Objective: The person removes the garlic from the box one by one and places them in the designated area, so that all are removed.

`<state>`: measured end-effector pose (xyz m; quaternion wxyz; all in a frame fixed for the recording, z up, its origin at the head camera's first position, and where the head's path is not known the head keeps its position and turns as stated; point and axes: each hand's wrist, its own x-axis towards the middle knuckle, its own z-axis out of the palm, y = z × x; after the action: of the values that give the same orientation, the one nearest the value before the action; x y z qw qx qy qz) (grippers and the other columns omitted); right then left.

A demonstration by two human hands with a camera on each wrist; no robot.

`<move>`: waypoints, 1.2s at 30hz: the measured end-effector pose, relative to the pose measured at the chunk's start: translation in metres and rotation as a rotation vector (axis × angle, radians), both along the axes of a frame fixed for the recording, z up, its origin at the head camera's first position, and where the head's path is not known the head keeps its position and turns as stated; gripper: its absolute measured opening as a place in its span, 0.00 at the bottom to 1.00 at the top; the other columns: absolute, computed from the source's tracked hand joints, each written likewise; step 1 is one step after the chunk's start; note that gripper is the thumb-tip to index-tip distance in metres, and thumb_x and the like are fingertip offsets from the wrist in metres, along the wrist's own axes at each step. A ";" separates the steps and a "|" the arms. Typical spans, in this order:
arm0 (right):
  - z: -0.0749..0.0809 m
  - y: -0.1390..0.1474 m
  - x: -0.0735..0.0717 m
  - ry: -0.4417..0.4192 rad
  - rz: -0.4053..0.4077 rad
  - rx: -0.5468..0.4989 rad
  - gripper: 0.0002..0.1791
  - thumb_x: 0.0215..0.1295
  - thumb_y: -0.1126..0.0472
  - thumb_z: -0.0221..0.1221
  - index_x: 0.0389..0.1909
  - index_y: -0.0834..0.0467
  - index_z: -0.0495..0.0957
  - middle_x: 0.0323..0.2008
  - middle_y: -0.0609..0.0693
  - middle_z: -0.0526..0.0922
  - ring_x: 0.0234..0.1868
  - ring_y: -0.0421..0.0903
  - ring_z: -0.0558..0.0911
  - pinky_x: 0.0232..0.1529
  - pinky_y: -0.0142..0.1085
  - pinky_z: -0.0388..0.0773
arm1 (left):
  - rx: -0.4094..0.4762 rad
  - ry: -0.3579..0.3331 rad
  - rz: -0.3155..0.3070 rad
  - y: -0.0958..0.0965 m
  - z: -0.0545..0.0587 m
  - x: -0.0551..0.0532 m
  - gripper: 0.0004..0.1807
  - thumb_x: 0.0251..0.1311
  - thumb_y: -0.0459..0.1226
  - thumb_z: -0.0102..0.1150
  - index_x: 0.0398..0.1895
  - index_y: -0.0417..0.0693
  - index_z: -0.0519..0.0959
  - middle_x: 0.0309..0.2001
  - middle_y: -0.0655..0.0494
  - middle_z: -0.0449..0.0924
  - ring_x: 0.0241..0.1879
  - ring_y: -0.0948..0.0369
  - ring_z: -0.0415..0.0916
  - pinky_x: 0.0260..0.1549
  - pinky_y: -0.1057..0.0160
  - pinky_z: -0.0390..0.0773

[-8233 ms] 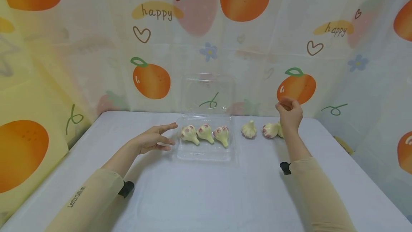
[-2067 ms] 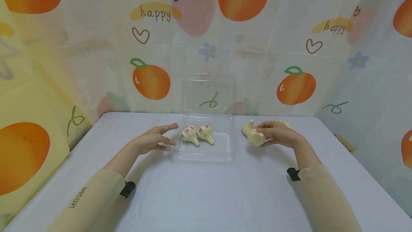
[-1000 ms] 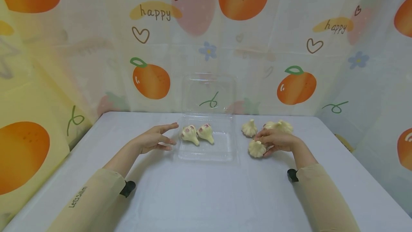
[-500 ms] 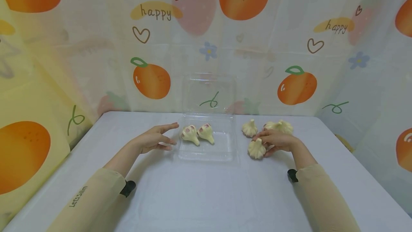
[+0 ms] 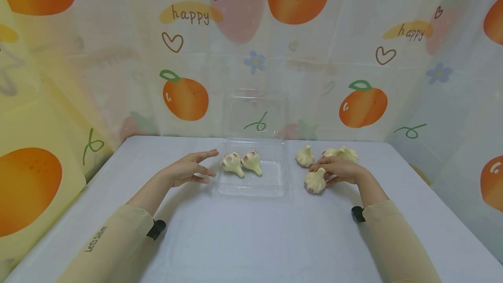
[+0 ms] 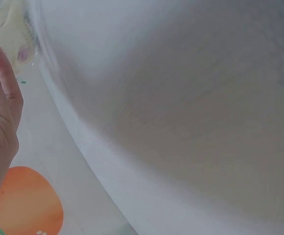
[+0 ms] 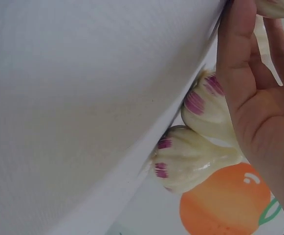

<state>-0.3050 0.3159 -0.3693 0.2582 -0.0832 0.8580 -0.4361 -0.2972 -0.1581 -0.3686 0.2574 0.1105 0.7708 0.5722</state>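
Observation:
My left hand (image 5: 188,170) lies with its fingers spread at the left side of a clear plastic clamshell box (image 5: 271,187), holding nothing. Inside the box are two garlic bulbs, a left one (image 5: 232,164) and a right one (image 5: 251,162). To the right of the box, my right hand (image 5: 341,171) holds a garlic bulb (image 5: 315,181) low at the table, thumb and fingers around its far and right sides. In the right wrist view this garlic bulb (image 7: 278,7) shows only partly at the top corner, between the fingertips.
Behind the right hand, another garlic bulb (image 5: 304,156) stands upright, and two more garlic bulbs (image 5: 346,153) lie together farther right. The box's transparent lid (image 5: 255,115) stands raised at the back, before the printed curtain (image 5: 306,69). A white cloth (image 5: 235,239) covers the table.
A third garlic bulb has left the box. The right hand has brought a bulb down in front of the others, and it has turned in the fingers. The left hand has stayed put.

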 end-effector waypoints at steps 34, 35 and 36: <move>0.029 -0.015 -0.003 0.273 -0.096 -0.063 0.27 0.77 0.52 0.48 0.65 0.67 0.69 0.64 0.67 0.74 0.62 0.61 0.77 0.58 0.40 0.81 | 0.007 -0.001 -0.004 -0.001 0.000 0.000 0.43 0.63 0.28 0.57 0.79 0.50 0.50 0.82 0.54 0.33 0.46 0.66 0.80 0.44 0.70 0.84; 0.031 -0.018 -0.004 0.291 -0.107 -0.070 0.26 0.77 0.52 0.48 0.64 0.67 0.69 0.64 0.67 0.74 0.62 0.60 0.77 0.58 0.40 0.81 | 0.007 0.000 -0.003 -0.001 0.000 0.000 0.43 0.63 0.28 0.57 0.79 0.50 0.50 0.82 0.53 0.34 0.46 0.66 0.80 0.44 0.70 0.84; 0.033 -0.021 -0.004 0.307 -0.116 -0.078 0.26 0.77 0.52 0.48 0.64 0.67 0.69 0.64 0.67 0.73 0.62 0.61 0.77 0.59 0.42 0.81 | 0.006 0.000 -0.003 -0.001 0.000 0.000 0.43 0.63 0.28 0.57 0.79 0.50 0.50 0.82 0.53 0.34 0.46 0.66 0.79 0.44 0.70 0.84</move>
<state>-0.3086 0.2946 -0.3361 0.0952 -0.1091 0.8731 -0.4655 -0.2974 -0.1588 -0.3689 0.2579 0.1123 0.7690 0.5741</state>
